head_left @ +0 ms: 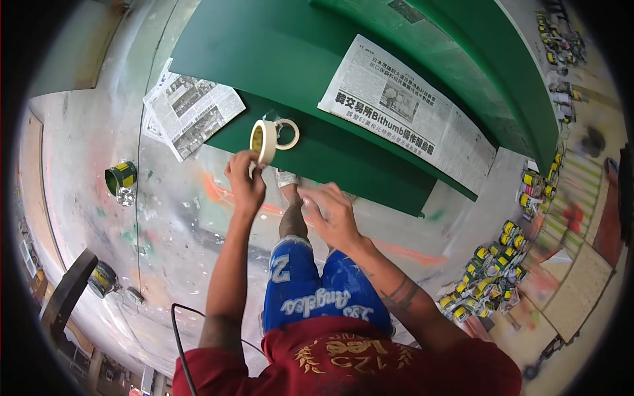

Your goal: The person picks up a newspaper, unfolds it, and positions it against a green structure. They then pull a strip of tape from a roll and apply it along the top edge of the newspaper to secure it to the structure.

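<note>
My left hand [246, 181] grips a cream roll of masking tape [268, 143], held up on its edge by the fingers. Just behind it, a second tape roll [290, 134] lies on the lower green board [356, 165]. My right hand [330, 211] is to the right of the roll and apart from it, with its fingers partly spread and nothing in them. A large newspaper sheet [403, 105] rests along the green piece on the right. More newspaper [198, 109] lies at the board's left end.
A green can [121, 177] stands on the paint-marked floor [178, 264] at the left, with another can [102, 280] lower down. Several cans [492, 267] cluster at the right. A tall green panel [456, 39] rises at the upper right. A black cable [177, 330] hangs near my left arm.
</note>
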The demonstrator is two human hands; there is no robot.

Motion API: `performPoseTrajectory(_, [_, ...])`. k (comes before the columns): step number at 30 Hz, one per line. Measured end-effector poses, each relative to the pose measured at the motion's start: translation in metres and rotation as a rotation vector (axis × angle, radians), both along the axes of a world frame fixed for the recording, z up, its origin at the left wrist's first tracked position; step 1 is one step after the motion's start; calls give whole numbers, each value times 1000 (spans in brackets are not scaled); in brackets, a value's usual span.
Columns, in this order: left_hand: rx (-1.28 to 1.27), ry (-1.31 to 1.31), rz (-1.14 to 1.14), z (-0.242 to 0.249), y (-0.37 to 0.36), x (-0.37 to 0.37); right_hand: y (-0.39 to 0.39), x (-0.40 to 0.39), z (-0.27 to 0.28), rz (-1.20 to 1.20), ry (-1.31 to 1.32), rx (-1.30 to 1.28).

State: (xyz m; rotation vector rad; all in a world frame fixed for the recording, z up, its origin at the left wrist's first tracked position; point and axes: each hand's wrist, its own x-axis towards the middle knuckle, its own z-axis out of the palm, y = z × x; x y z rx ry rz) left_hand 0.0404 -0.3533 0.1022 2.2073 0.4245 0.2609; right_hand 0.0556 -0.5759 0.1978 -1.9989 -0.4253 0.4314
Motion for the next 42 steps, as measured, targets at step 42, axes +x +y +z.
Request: performPoseTrajectory(42, [-653,17,-40,164,-336,-45,-258,-39,83,-148,-246,-232])
